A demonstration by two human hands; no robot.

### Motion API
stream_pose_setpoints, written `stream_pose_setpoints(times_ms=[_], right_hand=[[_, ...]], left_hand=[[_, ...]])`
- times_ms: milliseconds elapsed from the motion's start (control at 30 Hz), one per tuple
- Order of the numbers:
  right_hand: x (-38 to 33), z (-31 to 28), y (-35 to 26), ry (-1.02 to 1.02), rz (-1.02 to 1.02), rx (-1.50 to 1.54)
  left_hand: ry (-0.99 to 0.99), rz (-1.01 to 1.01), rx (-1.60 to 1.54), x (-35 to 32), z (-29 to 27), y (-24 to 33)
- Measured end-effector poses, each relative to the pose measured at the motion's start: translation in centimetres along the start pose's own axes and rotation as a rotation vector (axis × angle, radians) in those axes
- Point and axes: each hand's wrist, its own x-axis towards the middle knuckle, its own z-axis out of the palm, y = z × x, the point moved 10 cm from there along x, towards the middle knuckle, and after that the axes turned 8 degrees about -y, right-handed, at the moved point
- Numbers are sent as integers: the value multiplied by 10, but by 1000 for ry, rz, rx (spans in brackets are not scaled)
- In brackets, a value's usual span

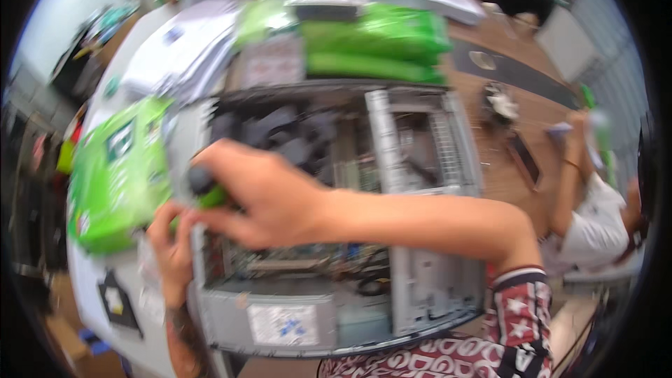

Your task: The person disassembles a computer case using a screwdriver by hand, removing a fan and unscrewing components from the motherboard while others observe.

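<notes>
An open desktop computer case [380, 141] lies flat before me, with cables and boards showing inside. My right hand [269, 196] reaches across it to its left edge, wrapped round a screwdriver [211, 198] with a green and black handle. The tool's tip cannot be made out. Just below, at the same edge of the case, is my left hand [173, 252]. Its fingers are curled together close to the screwdriver; whatever they pinch is hidden and blurred. A white label [283, 324] sits on the case's near panel.
Green plastic packs lie at the left [119, 182] and behind the case [378, 42]. Paper stacks [185, 49] cover the far left. A phone [523, 159] rests on the wooden table [500, 192] at the right. Other people sit at the right and far side.
</notes>
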Motion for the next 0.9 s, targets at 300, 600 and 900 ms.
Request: stream_pose_setpoints(times_ms=[300, 600, 900], right_hand=[[-5, 8, -12, -70, -77, 45], [-2, 7, 3, -58, 102, 115], [6, 10, 19, -150, 246, 128]], left_hand=[[-47, -130, -139, -2, -3, 3], [-110, -21, 63, 6, 17, 58], [-100, -20, 121, 5, 17, 43]])
